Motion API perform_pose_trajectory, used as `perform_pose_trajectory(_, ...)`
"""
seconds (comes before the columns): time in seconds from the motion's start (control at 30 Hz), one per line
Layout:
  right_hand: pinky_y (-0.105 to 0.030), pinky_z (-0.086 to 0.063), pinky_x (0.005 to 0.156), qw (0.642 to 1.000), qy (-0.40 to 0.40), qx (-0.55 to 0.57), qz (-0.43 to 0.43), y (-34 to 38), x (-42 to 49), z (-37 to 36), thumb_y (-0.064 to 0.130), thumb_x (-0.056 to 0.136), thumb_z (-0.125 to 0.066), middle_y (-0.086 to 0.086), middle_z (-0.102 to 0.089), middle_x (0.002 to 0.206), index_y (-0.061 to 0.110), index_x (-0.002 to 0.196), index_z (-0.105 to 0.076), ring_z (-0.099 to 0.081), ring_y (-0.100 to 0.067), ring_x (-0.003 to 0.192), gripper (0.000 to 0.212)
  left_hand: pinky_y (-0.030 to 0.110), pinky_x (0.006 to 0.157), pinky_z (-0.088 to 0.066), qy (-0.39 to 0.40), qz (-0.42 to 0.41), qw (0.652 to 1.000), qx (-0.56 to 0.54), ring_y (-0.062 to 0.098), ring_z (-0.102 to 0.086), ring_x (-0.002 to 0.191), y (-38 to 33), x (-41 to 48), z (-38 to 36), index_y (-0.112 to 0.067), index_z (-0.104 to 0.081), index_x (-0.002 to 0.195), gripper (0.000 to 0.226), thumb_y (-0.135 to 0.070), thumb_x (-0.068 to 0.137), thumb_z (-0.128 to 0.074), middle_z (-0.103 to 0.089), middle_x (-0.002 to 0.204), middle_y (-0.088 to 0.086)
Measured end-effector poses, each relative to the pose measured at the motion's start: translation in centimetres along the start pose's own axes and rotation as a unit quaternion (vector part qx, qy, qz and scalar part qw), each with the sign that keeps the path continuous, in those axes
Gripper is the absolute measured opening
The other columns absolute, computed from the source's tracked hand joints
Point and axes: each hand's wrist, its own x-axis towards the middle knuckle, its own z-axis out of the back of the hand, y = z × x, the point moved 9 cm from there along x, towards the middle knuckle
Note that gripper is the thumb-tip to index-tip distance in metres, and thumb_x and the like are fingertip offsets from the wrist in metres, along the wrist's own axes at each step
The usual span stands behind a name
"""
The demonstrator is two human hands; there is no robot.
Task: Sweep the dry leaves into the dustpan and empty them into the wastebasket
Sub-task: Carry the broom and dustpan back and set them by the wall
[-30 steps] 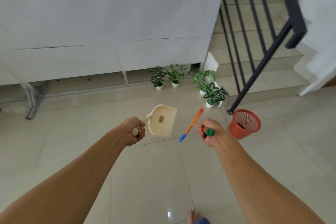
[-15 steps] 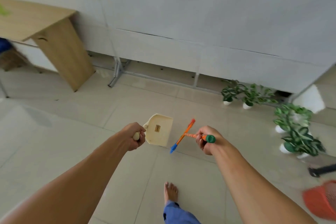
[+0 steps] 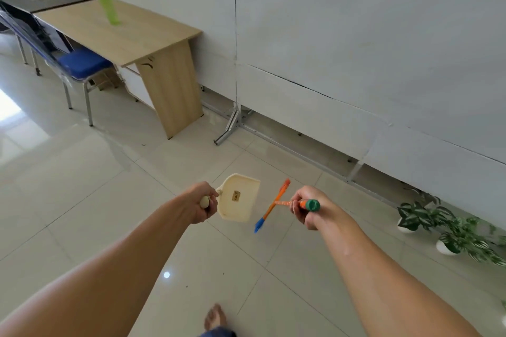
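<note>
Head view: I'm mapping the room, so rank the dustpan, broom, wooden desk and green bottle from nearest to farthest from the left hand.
1. Dustpan: gripped in the left hand.
2. Broom: just to the right, in the right hand.
3. Wooden desk: ahead on the left.
4. Green bottle: on the desk top, farther back.

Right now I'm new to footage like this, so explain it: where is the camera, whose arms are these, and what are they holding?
No machine here: a person wears a camera on the head, looking forward and down, so the arms are the wearer's own. The left hand grips a cream dustpan by its handle; the right hand grips a brush with an orange handle. Both are held above the tiled floor. By the wall stand a desk with a green bottle, a blue chair and potted plants. The wastebasket is not in view.
</note>
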Motion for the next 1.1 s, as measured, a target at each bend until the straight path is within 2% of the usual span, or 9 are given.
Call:
perform_pose_trajectory(0.07,-0.015,-0.044,0.032,1.000,0.004,-0.006,0.010,2.6,0.9,-1.5,-0.004,0.079,-0.041,-0.007,-0.054,0.068,0.010,0.109,-0.062,-0.047,-0.009,0.031,0.039,0.012,0.025,-0.034,-0.001,0.003,1.000,-0.002,0.007,-0.040,0.024,-2.3,0.9,-0.4,-0.001,-0.048,0.114,0.012,0.002,0.102,-0.048,-0.046,0.054,0.005)
perform_pose_trajectory(0.13,-0.016,-0.044,0.032,1.000,0.003,-0.019,0.021,5.3,2.0,-3.1,-0.003,0.079,-0.043,-0.010,-0.053,0.071,0.005,0.106,-0.062,-0.048,-0.010,0.029,0.033,0.013,0.024,-0.034,-0.001,0.003,1.000,-0.008,0.008,-0.040,0.023,-4.8,1.9,-0.8,-0.001,-0.048,0.115,0.013,0.002,0.102,-0.048,-0.048,0.047,0.006)
perform_pose_trajectory(0.27,-0.017,-0.046,0.032,0.999,0.010,-0.047,0.017,9.3,4.8,-6.8,0.000,0.084,-0.041,-0.015,-0.056,0.059,-0.004,0.088,-0.057,-0.050,-0.013,0.028,0.017,0.013,0.024,-0.034,-0.007,0.004,1.000,-0.008,0.008,-0.040,0.023,-9.8,5.3,-1.1,-0.002,-0.049,0.115,0.014,0.002,0.101,-0.049,-0.046,0.060,0.006)
perform_pose_trajectory(0.43,-0.018,-0.051,0.036,0.998,0.007,-0.065,-0.001,14.1,8.6,-11.2,0.000,0.085,-0.038,-0.016,-0.065,0.057,-0.010,0.085,-0.060,-0.056,-0.016,0.033,0.025,0.013,0.024,-0.034,0.002,0.018,1.000,0.018,0.007,-0.040,0.023,-16.9,9.2,-1.9,-0.002,-0.047,0.114,0.012,0.002,0.102,-0.047,-0.051,0.041,0.009)
perform_pose_trajectory(0.53,-0.022,-0.053,0.036,0.998,0.016,-0.054,0.002,16.4,10.8,-13.9,0.001,0.086,-0.036,-0.020,-0.066,0.054,-0.014,0.098,-0.059,-0.057,-0.017,0.034,0.030,0.013,0.024,-0.034,0.010,0.020,0.999,0.030,0.007,-0.039,0.022,-20.8,11.3,-2.8,0.000,-0.048,0.113,0.010,0.002,0.103,-0.047,-0.051,0.039,0.009)
perform_pose_trajectory(0.67,-0.022,-0.050,0.035,0.998,0.010,-0.065,0.015,19.7,13.0,-16.3,0.000,0.084,-0.035,-0.022,-0.067,0.058,-0.014,0.114,-0.055,-0.062,-0.020,0.039,0.039,0.013,0.024,-0.034,0.021,0.025,0.998,0.061,0.007,-0.038,0.022,-24.9,13.9,-4.3,0.001,-0.049,0.109,0.007,0.001,0.102,-0.048,-0.047,0.039,0.005)
perform_pose_trajectory(0.9,-0.020,-0.053,0.052,0.997,0.022,-0.076,-0.015,27.0,17.2,-19.1,0.008,0.085,-0.037,-0.019,-0.070,0.073,-0.001,0.096,-0.051,-0.061,-0.017,0.043,0.020,0.013,0.026,-0.035,0.011,0.015,0.996,0.083,0.007,-0.039,0.025,-34.2,19.3,-7.2,-0.002,-0.051,0.107,0.009,0.004,0.100,-0.049,-0.046,0.059,0.007)
perform_pose_trajectory(1.0,-0.023,-0.053,0.039,0.997,0.035,-0.064,-0.031,30.2,20.0,-20.4,0.010,0.084,-0.041,-0.015,-0.061,0.081,0.002,0.100,-0.049,-0.059,-0.019,0.045,0.020,0.013,0.025,-0.034,0.013,0.022,0.994,0.110,0.008,-0.039,0.025,-38.0,22.2,-8.8,-0.001,-0.053,0.101,0.006,0.004,0.100,-0.049,-0.045,0.053,0.006)
perform_pose_trajectory(1.1,-0.023,-0.050,0.036,0.997,0.041,-0.033,-0.060,33.5,23.1,-21.8,0.010,0.083,-0.046,-0.012,-0.051,0.072,0.000,0.095,-0.051,-0.053,-0.019,0.046,0.016,0.013,0.025,-0.036,0.005,0.035,0.987,0.159,0.007,-0.038,0.028,-42.0,24.9,-10.4,0.001,-0.054,0.101,0.004,0.002,0.101,-0.051,-0.043,0.059,0.005)
